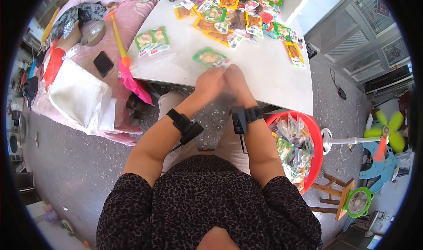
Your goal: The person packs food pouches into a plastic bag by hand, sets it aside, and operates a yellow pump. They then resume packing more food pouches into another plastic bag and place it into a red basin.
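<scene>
Green packet (pixel 207 56): 12 o'clock from torso, over table (pixel 275 85); left hand (pixel 209 83) and right hand (pixel 236 79) closed together on its near end, seemingly for control. Packet pile (pixel 233 14): 1 o'clock beyond, likely heaped for easy reach.

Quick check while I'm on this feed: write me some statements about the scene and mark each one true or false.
1. The left hand and right hand are together at the near edge of a green packet. True.
2. The red tub is beside the person's left arm. False: the red tub is beside the right arm.
3. A dark phone lies on the pink cloth. True.
4. The big heap of packets is nearer the person than the hands. False: the heap lies beyond them, on the table.
</scene>
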The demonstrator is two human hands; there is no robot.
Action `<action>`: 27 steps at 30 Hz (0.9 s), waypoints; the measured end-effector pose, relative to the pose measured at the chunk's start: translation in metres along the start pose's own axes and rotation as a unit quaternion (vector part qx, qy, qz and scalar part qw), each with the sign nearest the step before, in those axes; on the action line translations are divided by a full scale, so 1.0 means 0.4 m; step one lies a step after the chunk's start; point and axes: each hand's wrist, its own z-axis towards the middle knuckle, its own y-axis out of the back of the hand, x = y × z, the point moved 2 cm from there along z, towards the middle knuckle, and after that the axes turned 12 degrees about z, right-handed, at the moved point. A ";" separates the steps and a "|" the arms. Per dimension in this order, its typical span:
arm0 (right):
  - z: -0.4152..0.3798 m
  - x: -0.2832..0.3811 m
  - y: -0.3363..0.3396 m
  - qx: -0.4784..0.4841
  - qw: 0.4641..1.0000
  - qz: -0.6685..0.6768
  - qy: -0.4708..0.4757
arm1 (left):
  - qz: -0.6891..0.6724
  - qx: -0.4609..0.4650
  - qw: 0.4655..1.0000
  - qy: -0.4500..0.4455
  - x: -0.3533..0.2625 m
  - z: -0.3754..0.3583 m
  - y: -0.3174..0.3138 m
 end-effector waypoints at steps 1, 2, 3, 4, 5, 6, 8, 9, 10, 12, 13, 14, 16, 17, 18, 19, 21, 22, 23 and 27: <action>0.006 0.001 0.000 -0.009 1.000 0.006 0.029 | -0.007 -0.012 1.000 0.008 0.000 0.008 -0.001; 0.022 -0.013 0.004 -0.012 0.999 -0.013 0.031 | -0.014 -0.025 0.999 0.014 -0.002 0.015 -0.003; 0.039 -0.025 0.005 -0.014 0.999 -0.032 0.034 | -0.026 -0.030 0.999 0.000 -0.002 0.020 -0.007; 0.052 -0.034 0.010 -0.015 0.998 -0.050 0.035 | -0.036 -0.035 0.999 -0.013 0.005 0.021 -0.010; 0.062 -0.040 0.026 0.021 0.998 -0.063 0.019 | -0.046 -0.039 0.998 -0.027 0.014 0.022 -0.012; 0.059 -0.016 0.039 0.057 0.996 -0.074 0.003 | -0.051 -0.042 0.997 -0.029 0.022 0.020 -0.015; 0.070 0.027 0.087 0.071 0.992 -0.099 -0.012 | -0.061 -0.050 0.996 -0.031 0.036 0.010 -0.020; 0.089 0.050 0.124 0.049 0.992 -0.112 -0.010 | -0.053 -0.041 0.997 -0.036 0.040 0.009 -0.022; 0.109 0.069 0.168 0.026 0.992 -0.126 -0.011 | -0.045 -0.031 0.998 -0.041 0.043 0.005 -0.025; 0.166 0.092 0.276 0.026 0.994 -0.051 0.088 | -0.026 -0.030 0.998 -0.051 0.047 0.004 -0.035; 0.207 0.106 0.328 0.003 0.997 -0.030 0.065 | -0.016 -0.038 0.998 -0.055 0.049 0.002 -0.042; 0.247 0.120 0.378 -0.020 0.999 -0.009 0.042 | -0.005 -0.046 0.997 -0.058 0.048 0.001 -0.048; 0.303 0.129 0.473 -0.116 0.987 0.074 0.077 | -0.013 -0.065 0.996 -0.065 0.043 0.004 -0.047; 0.356 0.108 0.548 -0.140 0.978 0.001 0.153 | -0.016 -0.074 0.995 -0.067 0.040 0.005 -0.045; 0.429 0.087 0.648 -0.176 0.969 -0.023 0.170 | -0.017 -0.069 0.995 -0.068 0.040 0.006 -0.044; 0.500 0.068 0.745 -0.214 0.958 -0.047 0.185 | -0.019 -0.063 0.996 -0.068 0.040 0.006 -0.042; 0.516 0.112 0.773 -0.334 0.922 -0.125 0.148 | -0.027 -0.059 0.995 -0.072 0.040 0.007 -0.040; 0.460 0.186 0.718 -0.398 0.875 -0.226 0.155 | -0.035 -0.061 0.995 -0.078 0.041 0.008 -0.039; 0.454 0.214 0.706 -0.426 0.849 -0.266 0.164 | -0.043 -0.063 0.994 -0.083 0.041 0.010 -0.040; 0.551 0.190 0.783 -0.451 0.830 -0.290 0.155 | -0.029 -0.060 0.993 -0.097 0.044 0.014 -0.047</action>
